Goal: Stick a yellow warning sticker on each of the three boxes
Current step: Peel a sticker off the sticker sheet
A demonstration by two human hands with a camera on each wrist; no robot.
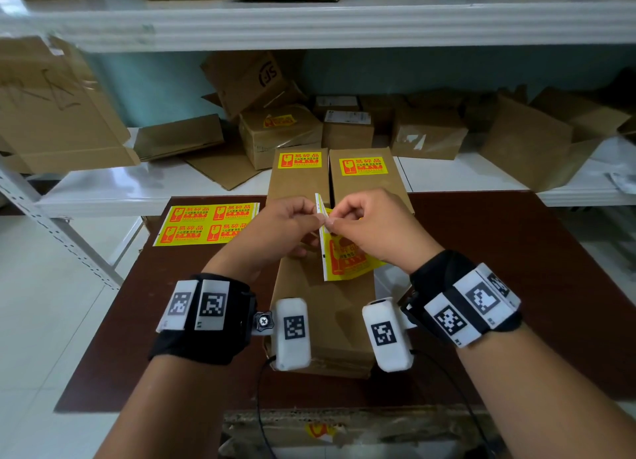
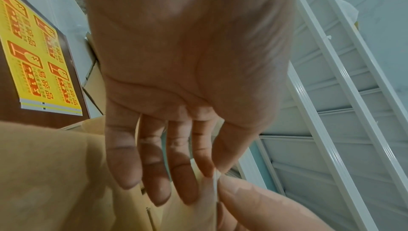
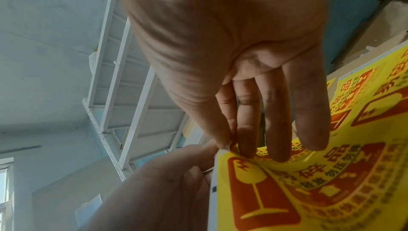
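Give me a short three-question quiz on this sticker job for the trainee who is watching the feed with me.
1. True or false: both far boxes, the far left box and the far right box, already carry a yellow sticker.
2. What do the left hand and the right hand hold between them? A) a tape roll B) a sticker sheet C) a knife
3. Fill the gap: the spare sheet of four stickers lies on the brown table, to the ____ of the near box.

Key
1. True.
2. B; both hands pinch its top edge above the near box, which shows no sticker.
3. Left.
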